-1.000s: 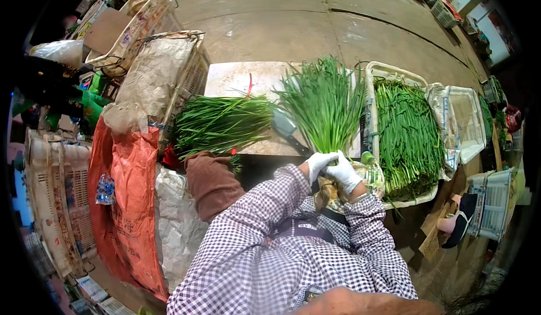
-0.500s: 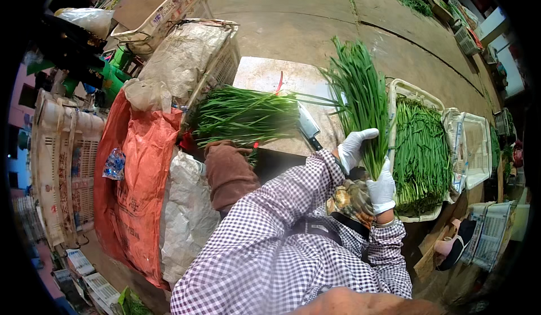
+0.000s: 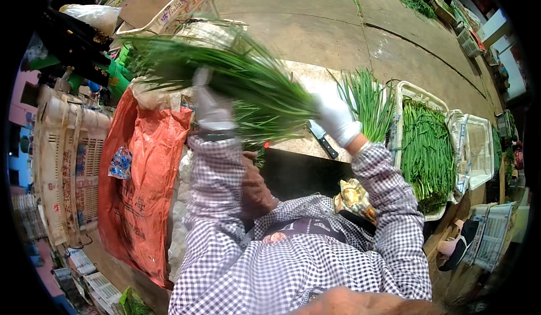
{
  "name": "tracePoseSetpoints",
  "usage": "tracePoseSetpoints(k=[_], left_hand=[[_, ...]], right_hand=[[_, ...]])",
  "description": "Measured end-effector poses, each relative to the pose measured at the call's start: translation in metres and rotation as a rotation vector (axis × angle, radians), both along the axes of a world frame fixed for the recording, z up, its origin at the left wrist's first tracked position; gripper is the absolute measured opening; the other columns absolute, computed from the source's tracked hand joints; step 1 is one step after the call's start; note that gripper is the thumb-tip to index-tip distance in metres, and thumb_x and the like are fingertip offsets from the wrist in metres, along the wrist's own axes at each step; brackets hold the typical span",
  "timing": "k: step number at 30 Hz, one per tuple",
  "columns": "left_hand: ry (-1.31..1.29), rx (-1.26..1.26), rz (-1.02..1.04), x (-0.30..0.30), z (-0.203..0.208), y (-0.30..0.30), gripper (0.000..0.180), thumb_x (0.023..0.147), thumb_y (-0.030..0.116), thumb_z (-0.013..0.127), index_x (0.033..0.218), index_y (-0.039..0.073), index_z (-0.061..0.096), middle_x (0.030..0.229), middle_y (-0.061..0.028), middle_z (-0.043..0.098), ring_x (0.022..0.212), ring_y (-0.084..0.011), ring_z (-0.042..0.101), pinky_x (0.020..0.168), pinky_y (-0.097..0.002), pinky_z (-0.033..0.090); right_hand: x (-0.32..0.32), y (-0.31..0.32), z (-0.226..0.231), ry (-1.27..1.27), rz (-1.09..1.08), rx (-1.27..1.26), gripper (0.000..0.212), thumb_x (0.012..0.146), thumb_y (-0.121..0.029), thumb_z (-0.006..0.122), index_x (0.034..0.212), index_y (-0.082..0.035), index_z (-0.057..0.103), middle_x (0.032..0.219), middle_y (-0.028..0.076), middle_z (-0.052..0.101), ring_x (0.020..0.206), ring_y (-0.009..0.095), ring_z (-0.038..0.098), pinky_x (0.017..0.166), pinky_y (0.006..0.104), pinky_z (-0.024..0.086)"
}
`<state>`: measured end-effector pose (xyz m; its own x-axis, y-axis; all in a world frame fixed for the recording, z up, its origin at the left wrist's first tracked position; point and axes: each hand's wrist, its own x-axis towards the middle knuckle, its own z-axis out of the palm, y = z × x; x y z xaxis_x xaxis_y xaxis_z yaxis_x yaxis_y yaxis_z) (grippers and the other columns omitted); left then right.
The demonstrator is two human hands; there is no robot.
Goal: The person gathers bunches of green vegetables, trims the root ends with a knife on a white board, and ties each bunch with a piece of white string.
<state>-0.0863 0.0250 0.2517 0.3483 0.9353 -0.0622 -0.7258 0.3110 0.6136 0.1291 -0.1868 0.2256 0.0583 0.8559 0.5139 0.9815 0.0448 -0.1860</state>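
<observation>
A bunch of garlic chives [image 3: 242, 70], blurred by motion, is held crosswise above the pale board [image 3: 298, 72]. Its leafy ends point left, its stem ends right. My left hand [image 3: 211, 103], white-gloved, grips the leafy part with the thumb in front; its other fingers are mostly hidden. At the stem end my right hand [image 3: 336, 118], also gloved, is closed around the chives. Under the held bunch, more chives [image 3: 256, 126] lie on the board, partly covered. Further chives [image 3: 369, 103] stand at the board's right end. A knife [image 3: 326, 144] with a black handle rests at the near edge.
A pale crate packed with chives [image 3: 431, 151] stands right of the board, an open crate [image 3: 479, 146] beyond it. To the left are an orange woven sack [image 3: 143, 191] and stacked crates [image 3: 73, 163]. A brown cloth-like thing [image 3: 259, 185] sits below the board's left part.
Both hands have carried the bunch from upright beside the right crate leftward over the board, turning it nearly level. My left arm has reached far left. The knife's blade is now mostly covered.
</observation>
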Motion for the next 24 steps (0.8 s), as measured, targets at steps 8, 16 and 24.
tracePoseSetpoints(k=[8,16,24], left_hand=[[0.835,0.56,0.546,-0.048,-0.041,-0.005,0.064,0.078,-0.01,0.067,0.136,0.004,0.042,0.134,-0.0111,0.047,0.123,-0.0211,0.045,0.102,-0.035,0.044],[1.733,1.62,-0.161,0.068,-0.179,-0.063,0.082,0.07,0.027,0.076,0.143,0.013,0.04,0.15,-0.0115,0.036,0.142,-0.0293,0.028,0.115,-0.0559,0.016],[1.559,1.691,-0.066,0.063,-0.204,-0.066,0.028,0.076,0.011,0.06,0.104,0.015,0.058,0.089,-0.0019,0.056,0.096,-0.0215,0.056,0.107,-0.0465,0.031]], right_hand=[[-0.013,0.073,-0.122,0.055,-0.118,-0.627,0.014,0.089,-0.008,0.05,0.095,-0.005,0.062,0.09,0.017,0.069,0.084,0.033,0.069,0.075,0.0414,0.055],[-0.017,0.066,-0.108,0.05,-0.067,-0.496,0.015,0.083,-0.01,0.058,0.096,-0.005,0.063,0.085,0.016,0.069,0.078,0.031,0.069,0.07,0.04,0.055],[0.04,0.048,-0.082,0.636,-0.134,-0.493,0.023,0.082,-0.029,0.071,0.09,-0.008,0.071,0.087,0.014,0.068,0.08,0.031,0.066,0.073,0.0391,0.052]])
